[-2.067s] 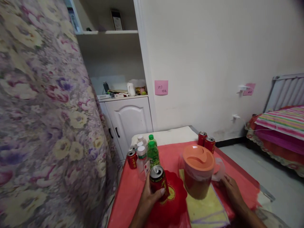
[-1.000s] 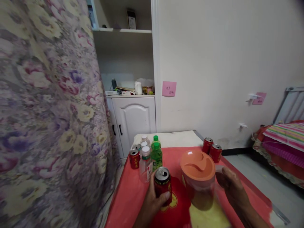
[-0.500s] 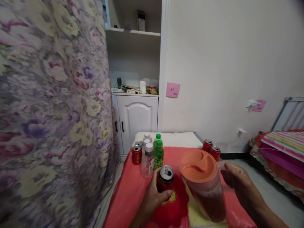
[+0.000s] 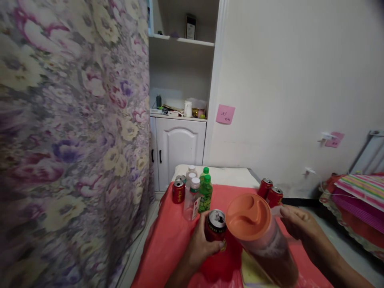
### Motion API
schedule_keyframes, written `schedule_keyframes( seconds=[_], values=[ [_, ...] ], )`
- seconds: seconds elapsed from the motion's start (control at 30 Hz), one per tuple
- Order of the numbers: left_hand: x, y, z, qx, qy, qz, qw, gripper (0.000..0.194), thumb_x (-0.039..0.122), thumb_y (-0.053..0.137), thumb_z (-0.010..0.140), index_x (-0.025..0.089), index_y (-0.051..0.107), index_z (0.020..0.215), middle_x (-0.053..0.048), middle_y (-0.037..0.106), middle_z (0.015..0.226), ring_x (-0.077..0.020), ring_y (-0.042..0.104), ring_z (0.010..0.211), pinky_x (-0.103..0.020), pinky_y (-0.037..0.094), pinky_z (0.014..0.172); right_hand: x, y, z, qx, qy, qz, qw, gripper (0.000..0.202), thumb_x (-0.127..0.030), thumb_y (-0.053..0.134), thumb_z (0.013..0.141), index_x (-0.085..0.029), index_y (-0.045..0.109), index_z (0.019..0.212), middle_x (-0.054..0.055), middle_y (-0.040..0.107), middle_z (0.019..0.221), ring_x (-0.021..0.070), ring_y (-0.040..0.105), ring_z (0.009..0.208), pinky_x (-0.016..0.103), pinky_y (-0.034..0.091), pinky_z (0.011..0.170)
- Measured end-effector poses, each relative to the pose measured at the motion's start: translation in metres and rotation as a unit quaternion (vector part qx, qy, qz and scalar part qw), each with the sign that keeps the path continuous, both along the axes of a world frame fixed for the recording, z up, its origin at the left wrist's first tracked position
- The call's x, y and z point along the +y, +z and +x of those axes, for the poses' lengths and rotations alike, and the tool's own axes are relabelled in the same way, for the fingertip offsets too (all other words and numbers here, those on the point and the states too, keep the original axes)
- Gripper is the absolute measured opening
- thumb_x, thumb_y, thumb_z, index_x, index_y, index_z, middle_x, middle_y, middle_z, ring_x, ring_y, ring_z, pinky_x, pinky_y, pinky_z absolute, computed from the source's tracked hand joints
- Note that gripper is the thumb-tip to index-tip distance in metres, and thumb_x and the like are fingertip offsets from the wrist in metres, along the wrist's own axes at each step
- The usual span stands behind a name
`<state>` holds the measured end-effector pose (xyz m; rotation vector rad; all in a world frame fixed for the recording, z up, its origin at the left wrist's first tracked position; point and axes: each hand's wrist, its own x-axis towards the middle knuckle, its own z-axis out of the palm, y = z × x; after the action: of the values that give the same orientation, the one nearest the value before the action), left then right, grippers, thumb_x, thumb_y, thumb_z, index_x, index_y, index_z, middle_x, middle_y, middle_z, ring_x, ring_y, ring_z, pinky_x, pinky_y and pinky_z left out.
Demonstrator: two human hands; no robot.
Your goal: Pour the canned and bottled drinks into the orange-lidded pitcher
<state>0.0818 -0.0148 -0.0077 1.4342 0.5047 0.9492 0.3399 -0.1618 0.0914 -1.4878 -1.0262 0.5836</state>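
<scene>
My left hand (image 4: pixel 200 244) is wrapped round a dark red can (image 4: pixel 215 231) with an opened top, over a red mat (image 4: pixel 220 268). My right hand (image 4: pixel 298 222) grips the handle of a clear pitcher (image 4: pixel 271 248) with an orange lid (image 4: pixel 248 217). The pitcher holds dark liquid with some froth and tilts left, its lid close beside the can's top. No stream of liquid can be made out between them. A yellow item (image 4: pixel 253 272) lies beneath the pitcher.
Clear bottles (image 4: pixel 190 202), green bottles (image 4: pixel 205 194) and red cans (image 4: pixel 178 192) stand at the back left of the red-covered table (image 4: pixel 162 240). Two more red cans (image 4: pixel 270 193) are at the back right. A floral curtain (image 4: pixel 72 140) hangs left; a bed (image 4: pixel 360 200) is at right.
The pitcher has tilted further left, its lid now nearer the can and turned more toward the camera. The camera view has shifted slightly. Both hands keep their holds.
</scene>
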Motion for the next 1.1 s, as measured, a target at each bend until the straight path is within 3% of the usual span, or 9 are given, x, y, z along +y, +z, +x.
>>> schedule_keyframes(
  seconds=[0.27,0.5,0.87,1.1],
  values=[
    [-0.005,0.003,-0.001,-0.013,0.002,-0.010,1.000,0.079,0.017,0.086,0.052,0.023,0.060,0.127,-0.008,0.072,0.121,-0.0343,0.065,0.117,-0.042,0.050,0.103,0.000,0.010,-0.006,-0.006,-0.005,0.003,1.000,0.056,-0.065,0.066,0.081,-0.025,0.032,0.060,-0.007,0.019,0.061,0.0121,0.014,0.058,0.031,0.011,0.055],
    [-0.006,0.004,-0.002,-0.016,-0.004,-0.008,1.000,0.078,0.022,0.087,0.054,0.023,0.059,0.126,-0.008,0.073,0.120,-0.0337,0.065,0.115,-0.040,0.050,0.101,0.003,0.017,-0.007,-0.012,-0.005,-0.010,1.000,0.059,-0.071,0.068,0.073,-0.025,0.034,0.058,-0.007,0.018,0.058,0.0110,0.014,0.055,0.030,0.010,0.053],
    [-0.006,0.002,-0.001,0.007,-0.007,-0.002,1.000,0.080,0.019,0.085,0.054,0.023,0.055,0.128,-0.007,0.070,0.121,-0.0309,0.063,0.114,-0.038,0.049,0.099,0.002,0.033,-0.016,-0.054,0.001,-0.034,0.998,0.059,-0.073,0.065,0.077,-0.024,0.038,0.060,-0.008,0.017,0.062,0.0110,0.014,0.059,0.030,0.011,0.057],
    [-0.007,0.007,-0.001,0.004,-0.018,-0.016,1.000,0.079,0.016,0.082,0.053,0.021,0.052,0.127,-0.008,0.070,0.121,-0.0315,0.062,0.116,-0.038,0.048,0.098,0.002,0.032,-0.016,-0.050,0.005,-0.023,0.998,0.062,-0.075,0.065,0.077,-0.025,0.031,0.061,-0.008,0.018,0.062,0.0111,0.014,0.059,0.030,0.011,0.056]
  ],
)
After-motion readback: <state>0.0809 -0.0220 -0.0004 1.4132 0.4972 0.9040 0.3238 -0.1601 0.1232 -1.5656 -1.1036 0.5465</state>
